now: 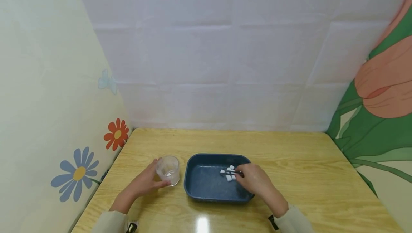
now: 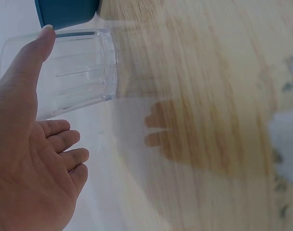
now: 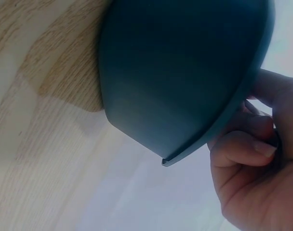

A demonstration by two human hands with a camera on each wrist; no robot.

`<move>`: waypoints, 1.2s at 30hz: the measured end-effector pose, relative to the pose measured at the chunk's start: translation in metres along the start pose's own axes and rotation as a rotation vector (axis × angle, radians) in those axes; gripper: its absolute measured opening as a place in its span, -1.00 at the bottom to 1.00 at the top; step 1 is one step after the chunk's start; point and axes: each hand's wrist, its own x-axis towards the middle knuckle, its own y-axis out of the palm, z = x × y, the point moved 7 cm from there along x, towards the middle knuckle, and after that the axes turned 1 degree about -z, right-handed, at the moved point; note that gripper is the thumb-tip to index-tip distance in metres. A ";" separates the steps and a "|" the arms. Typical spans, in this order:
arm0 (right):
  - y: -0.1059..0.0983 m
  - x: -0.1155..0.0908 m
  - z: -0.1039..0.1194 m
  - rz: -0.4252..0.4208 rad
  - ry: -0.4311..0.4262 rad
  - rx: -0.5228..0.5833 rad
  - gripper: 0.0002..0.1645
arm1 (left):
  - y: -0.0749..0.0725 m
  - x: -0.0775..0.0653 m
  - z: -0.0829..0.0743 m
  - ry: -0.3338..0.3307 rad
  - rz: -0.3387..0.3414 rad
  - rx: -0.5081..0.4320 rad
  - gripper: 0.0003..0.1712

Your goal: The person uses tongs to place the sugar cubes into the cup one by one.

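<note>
In the head view, a clear drinking glass (image 1: 168, 170) stands upright on the table, left of a dark blue rectangular tray (image 1: 206, 186). My left hand (image 1: 146, 181) holds the glass, thumb at its near side and fingers at its far left side; the left wrist view shows the thumb (image 2: 38, 50) along its wall. A pale patch shows at the bottom; I cannot tell what it is. Over the tray's right side, my right hand (image 1: 257, 178) grips tweezers (image 1: 231, 172), their tips at a small white cube (image 1: 222, 171). Several similar cubes (image 1: 229, 178) lie around them. In the right wrist view, the tray's wall hides the tips.
The wooden table (image 1: 289, 154) extends around the tray and glass. A white cloth backdrop (image 1: 206, 64) rises behind it. Flower-printed panels stand along the left (image 1: 64, 100) and right (image 1: 386, 136) sides.
</note>
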 end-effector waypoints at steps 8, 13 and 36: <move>-0.001 0.000 0.000 -0.017 0.005 -0.004 -0.85 | -0.001 0.000 -0.001 -0.011 0.001 0.000 0.27; -0.002 -0.001 0.000 -0.012 0.006 0.002 -0.85 | 0.000 0.000 -0.001 -0.012 0.005 0.000 0.27; -0.015 -0.001 0.008 -0.015 0.019 0.006 -0.83 | 0.001 0.001 0.000 -0.022 0.012 -0.005 0.25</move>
